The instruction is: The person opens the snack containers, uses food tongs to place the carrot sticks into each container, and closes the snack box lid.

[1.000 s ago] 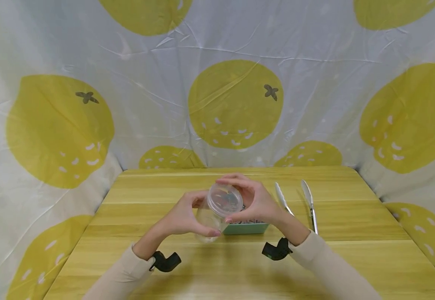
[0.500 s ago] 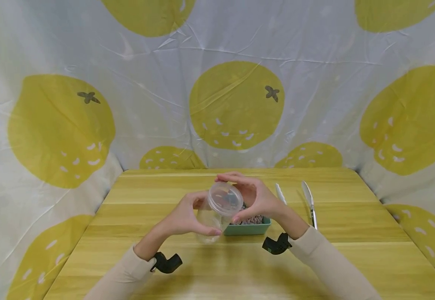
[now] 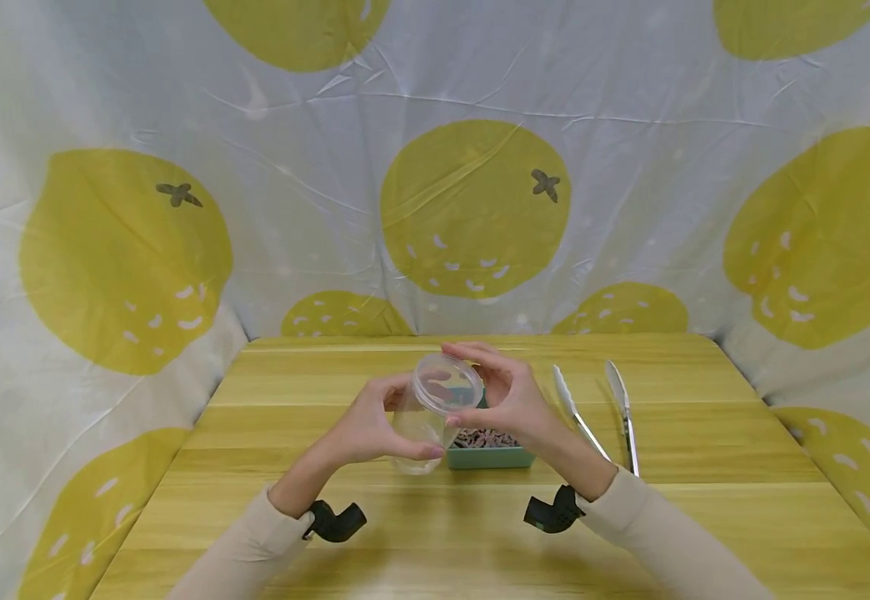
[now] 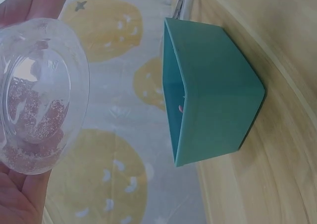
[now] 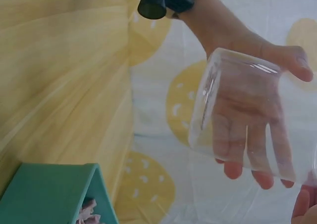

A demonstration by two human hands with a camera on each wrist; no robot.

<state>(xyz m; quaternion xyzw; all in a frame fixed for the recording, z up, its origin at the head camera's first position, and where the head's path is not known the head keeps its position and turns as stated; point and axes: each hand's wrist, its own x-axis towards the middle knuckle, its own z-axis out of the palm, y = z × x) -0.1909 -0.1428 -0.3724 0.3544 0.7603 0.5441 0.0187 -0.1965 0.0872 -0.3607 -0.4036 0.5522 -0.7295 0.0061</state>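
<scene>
A clear plastic jar (image 3: 414, 450) is held tilted above the table, its clear lid (image 3: 447, 383) turned up toward the head camera. My left hand (image 3: 366, 427) grips the jar's body from the left, thumb in front and fingers behind. From the right, my right hand (image 3: 516, 410) curves around the lid, thumb at its near edge and fingers at its far edge. The left wrist view shows the jar's round base (image 4: 37, 97). In the right wrist view, the left palm shows through the see-through wall, and right fingertips (image 5: 303, 204) appear at the lower right corner.
Behind the hands, a green open box (image 3: 491, 457) with pinkish shredded filling (image 3: 487, 437) stands on the wooden table (image 3: 435, 542). Metal tongs (image 3: 587, 429) lie spread to its right. A lemon-print cloth (image 3: 472, 83) hangs around the table's back and sides.
The right hand's thumb came slightly away from the lid half a second ago and is now back against its edge. The jar has shifted slightly up and left.
</scene>
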